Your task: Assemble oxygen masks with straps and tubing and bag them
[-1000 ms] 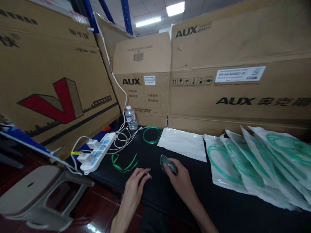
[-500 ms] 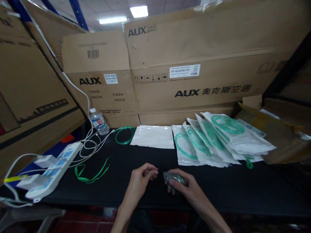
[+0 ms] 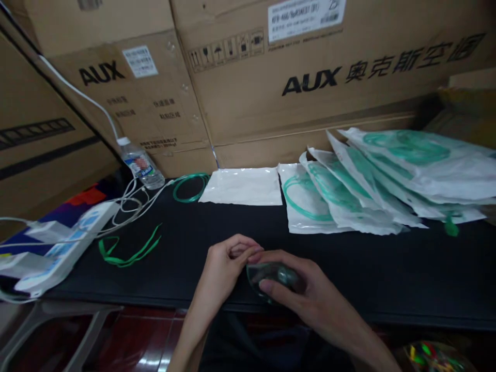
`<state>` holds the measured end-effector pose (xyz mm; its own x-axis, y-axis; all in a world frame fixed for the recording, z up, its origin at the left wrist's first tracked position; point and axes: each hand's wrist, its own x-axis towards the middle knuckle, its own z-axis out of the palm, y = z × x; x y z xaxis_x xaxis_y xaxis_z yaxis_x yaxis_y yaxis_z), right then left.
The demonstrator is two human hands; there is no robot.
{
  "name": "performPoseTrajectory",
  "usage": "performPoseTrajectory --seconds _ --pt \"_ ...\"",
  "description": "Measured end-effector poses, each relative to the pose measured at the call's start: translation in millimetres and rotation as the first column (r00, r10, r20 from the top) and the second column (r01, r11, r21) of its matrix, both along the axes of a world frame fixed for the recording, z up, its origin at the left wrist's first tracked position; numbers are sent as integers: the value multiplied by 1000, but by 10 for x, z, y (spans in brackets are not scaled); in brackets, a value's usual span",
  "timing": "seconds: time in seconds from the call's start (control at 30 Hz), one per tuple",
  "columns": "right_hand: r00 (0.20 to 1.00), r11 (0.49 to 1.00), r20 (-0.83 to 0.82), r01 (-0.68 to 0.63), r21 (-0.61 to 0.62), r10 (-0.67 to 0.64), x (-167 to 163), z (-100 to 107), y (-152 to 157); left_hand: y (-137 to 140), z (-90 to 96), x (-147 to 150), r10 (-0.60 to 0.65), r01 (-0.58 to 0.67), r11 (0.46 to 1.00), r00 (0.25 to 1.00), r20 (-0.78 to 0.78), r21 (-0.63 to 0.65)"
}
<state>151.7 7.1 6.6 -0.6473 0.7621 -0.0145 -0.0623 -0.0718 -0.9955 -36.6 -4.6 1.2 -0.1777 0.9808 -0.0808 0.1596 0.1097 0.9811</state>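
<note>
My right hand (image 3: 296,279) is wrapped around a clear, green-tinted plastic mask (image 3: 267,269), thumb across its near side. It looks like an oxygen mask, partly covered by the fingers. Close against it, my left hand (image 3: 234,256) has its fingers curled and pinched at the mask's upper left edge. Whatever lies between those fingertips is hidden. Left of both hands, a green strap (image 3: 129,257) lies loose on the black table (image 3: 186,258). Beyond them are a flat white pouch (image 3: 244,187) and a coil of green tubing (image 3: 189,188).
Several white packs with green tubing (image 3: 310,199) fan out at the right. A power strip (image 3: 73,253) with white cables and a water bottle (image 3: 141,164) stand at the left. Cardboard boxes (image 3: 240,108) wall the back. Below right is a bag of colourful items (image 3: 434,356).
My hands have come together, the right one bringing the mask to the left fingertips. The view has tilted down and moved closer to the table.
</note>
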Motion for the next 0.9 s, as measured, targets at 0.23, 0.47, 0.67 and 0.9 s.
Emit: performPoseTrajectory --seconds 0.23,0.47,0.67,0.9 --pt "991 992 78 107 73 -113 -67 -30 52 -39 39 -32 -90 91 996 995 37 -22" --pt "987 987 48 150 49 -153 -53 -27 57 -75 68 -82 -134 134 991 991 -7 -12" --pt "986 986 -14 164 41 -164 -6 -41 104 -82 22 -75 -87 87 996 994 69 3" --pt "983 981 -42 177 -77 -181 -36 -44 85 -95 -17 -83 114 -139 984 971 210 109"
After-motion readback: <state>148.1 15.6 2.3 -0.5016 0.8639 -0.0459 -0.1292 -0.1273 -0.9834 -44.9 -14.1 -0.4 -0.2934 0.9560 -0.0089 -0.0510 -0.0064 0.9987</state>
